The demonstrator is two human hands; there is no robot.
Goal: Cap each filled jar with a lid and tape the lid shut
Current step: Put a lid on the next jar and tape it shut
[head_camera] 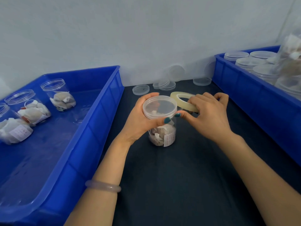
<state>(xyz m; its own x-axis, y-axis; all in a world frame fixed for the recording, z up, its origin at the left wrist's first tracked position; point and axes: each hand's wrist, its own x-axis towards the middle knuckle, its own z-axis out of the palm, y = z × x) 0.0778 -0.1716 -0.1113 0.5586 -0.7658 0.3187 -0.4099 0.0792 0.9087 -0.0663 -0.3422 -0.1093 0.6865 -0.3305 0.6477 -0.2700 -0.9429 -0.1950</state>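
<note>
dark table (179, 176) between two blue bins | capped jar (162, 134) upright at centre | left hand (143, 118) curls round its lid (160, 106) | right hand (210, 115) grips tape roll (182, 101) beside lid

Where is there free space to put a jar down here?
Bare: the dark tabletop between the arms and the near half of the left blue plastic bin. Crowded: that bin's far left side with open clear jars, the back edge with loose clear lids, the right blue bin full of capped jars.
</note>
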